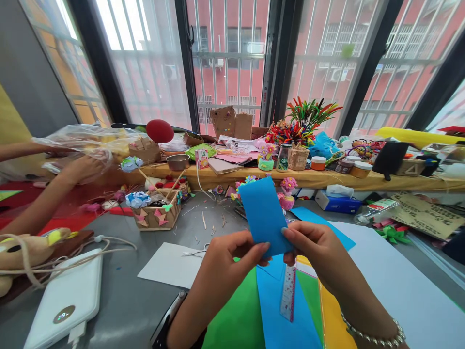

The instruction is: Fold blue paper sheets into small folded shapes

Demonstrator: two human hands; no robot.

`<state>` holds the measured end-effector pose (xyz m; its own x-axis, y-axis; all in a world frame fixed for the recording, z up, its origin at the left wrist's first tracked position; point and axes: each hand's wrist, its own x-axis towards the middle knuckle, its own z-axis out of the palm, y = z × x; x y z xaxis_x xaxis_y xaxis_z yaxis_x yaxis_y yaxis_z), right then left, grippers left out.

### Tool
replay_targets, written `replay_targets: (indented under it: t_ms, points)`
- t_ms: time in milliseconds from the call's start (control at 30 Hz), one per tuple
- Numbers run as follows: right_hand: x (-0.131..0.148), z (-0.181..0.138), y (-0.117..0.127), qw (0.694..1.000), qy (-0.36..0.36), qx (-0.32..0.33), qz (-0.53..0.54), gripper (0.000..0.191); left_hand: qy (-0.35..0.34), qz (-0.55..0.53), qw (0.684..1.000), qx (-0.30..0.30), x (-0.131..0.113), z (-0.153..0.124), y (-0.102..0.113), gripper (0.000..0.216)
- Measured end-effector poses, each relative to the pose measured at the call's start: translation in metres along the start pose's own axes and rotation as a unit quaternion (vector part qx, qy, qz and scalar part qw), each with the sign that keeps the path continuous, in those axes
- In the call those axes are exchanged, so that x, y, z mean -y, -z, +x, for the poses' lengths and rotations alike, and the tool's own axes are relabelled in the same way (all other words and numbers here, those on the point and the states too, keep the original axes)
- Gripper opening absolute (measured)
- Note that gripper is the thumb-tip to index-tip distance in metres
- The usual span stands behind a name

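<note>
A blue rectangular paper piece (263, 213) is held upright over the table. My left hand (227, 254) pinches its lower left edge with thumb and fingers. My right hand (312, 242) pinches its lower right edge. Beneath my hands lie coloured sheets: green (238, 317), blue (279, 325) and yellow (332, 325). A patterned ruler (288, 293) rests on the blue sheet. Small scissors (196, 252) lie on a white paper sheet (167, 264) just left of my left hand.
Another person's arms (47, 194) handle a clear plastic bag (87, 140) at the left. A white power bank (67, 298) and a plush toy (25, 252) sit front left. A cardboard box (156, 213), paper flowers and jars crowd the yellow shelf (308, 179) by the window.
</note>
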<state>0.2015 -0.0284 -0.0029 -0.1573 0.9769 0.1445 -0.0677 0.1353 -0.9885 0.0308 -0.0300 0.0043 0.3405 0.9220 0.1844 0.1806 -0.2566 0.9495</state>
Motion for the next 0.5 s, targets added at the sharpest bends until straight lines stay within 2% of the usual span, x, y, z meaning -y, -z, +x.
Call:
replay_targets:
  t_ms: [233,500]
  points:
    - [-0.0008,-0.0022,-0.0032,0.999,0.001,-0.038,-0.024,0.017,0.002,-0.025,0.998,-0.049,0.0037,0.0028,-0.0003,0.014]
    - [-0.0005,-0.0026,-0.0064,1.000,0.005,0.011,-0.019,0.015,0.040,-0.047,0.998,-0.030,-0.0020,0.0021,-0.0059,0.009]
